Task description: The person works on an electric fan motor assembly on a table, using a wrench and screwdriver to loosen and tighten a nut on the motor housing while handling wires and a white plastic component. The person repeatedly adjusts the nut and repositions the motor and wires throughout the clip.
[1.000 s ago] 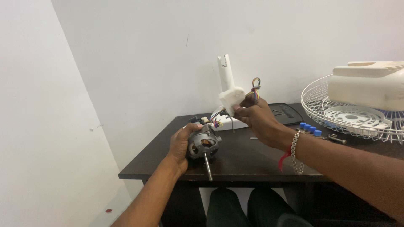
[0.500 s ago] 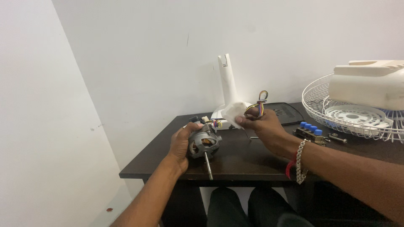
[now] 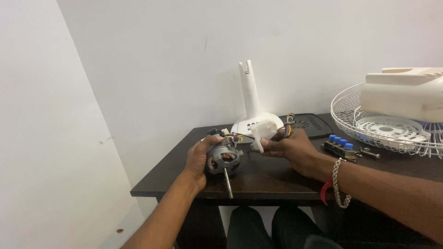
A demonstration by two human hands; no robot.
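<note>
The left hand [image 3: 199, 157] is wrapped around the back of a small electric motor [image 3: 224, 159], so the far side of the casing and most of the fingers are out of sight behind it. Its steel shaft [image 3: 228, 182] slants down toward the near edge of the dark tabletop [image 3: 258, 182], the tip close to that edge. The right hand [image 3: 293, 147] is pinched shut on a small white plastic piece [image 3: 258, 138], held just beside the motor's top. A bundle of coloured wires [image 3: 289, 124] loops up above the knuckles; where the strands end is covered by the fingers, and I cannot tell whether they join the motor.

Directly behind both hands stands a white fan stand [image 3: 253, 103], its base partly blocked by the white piece and the wires. A black grille panel [image 3: 310, 123] lies behind the right hand, half covered. To the right sits a switch block with blue buttons [image 3: 339, 146], then a bolt [image 3: 371, 153], both near the wrist with its bracelet [image 3: 339, 184]. The wire fan guard [image 3: 383, 124] and the cream housing [image 3: 406, 92] resting in it run off the right border.

Bare tabletop lies in front of the hands up to the near edge. On the left the tabletop ends just beyond the motor, close to the side wall.
</note>
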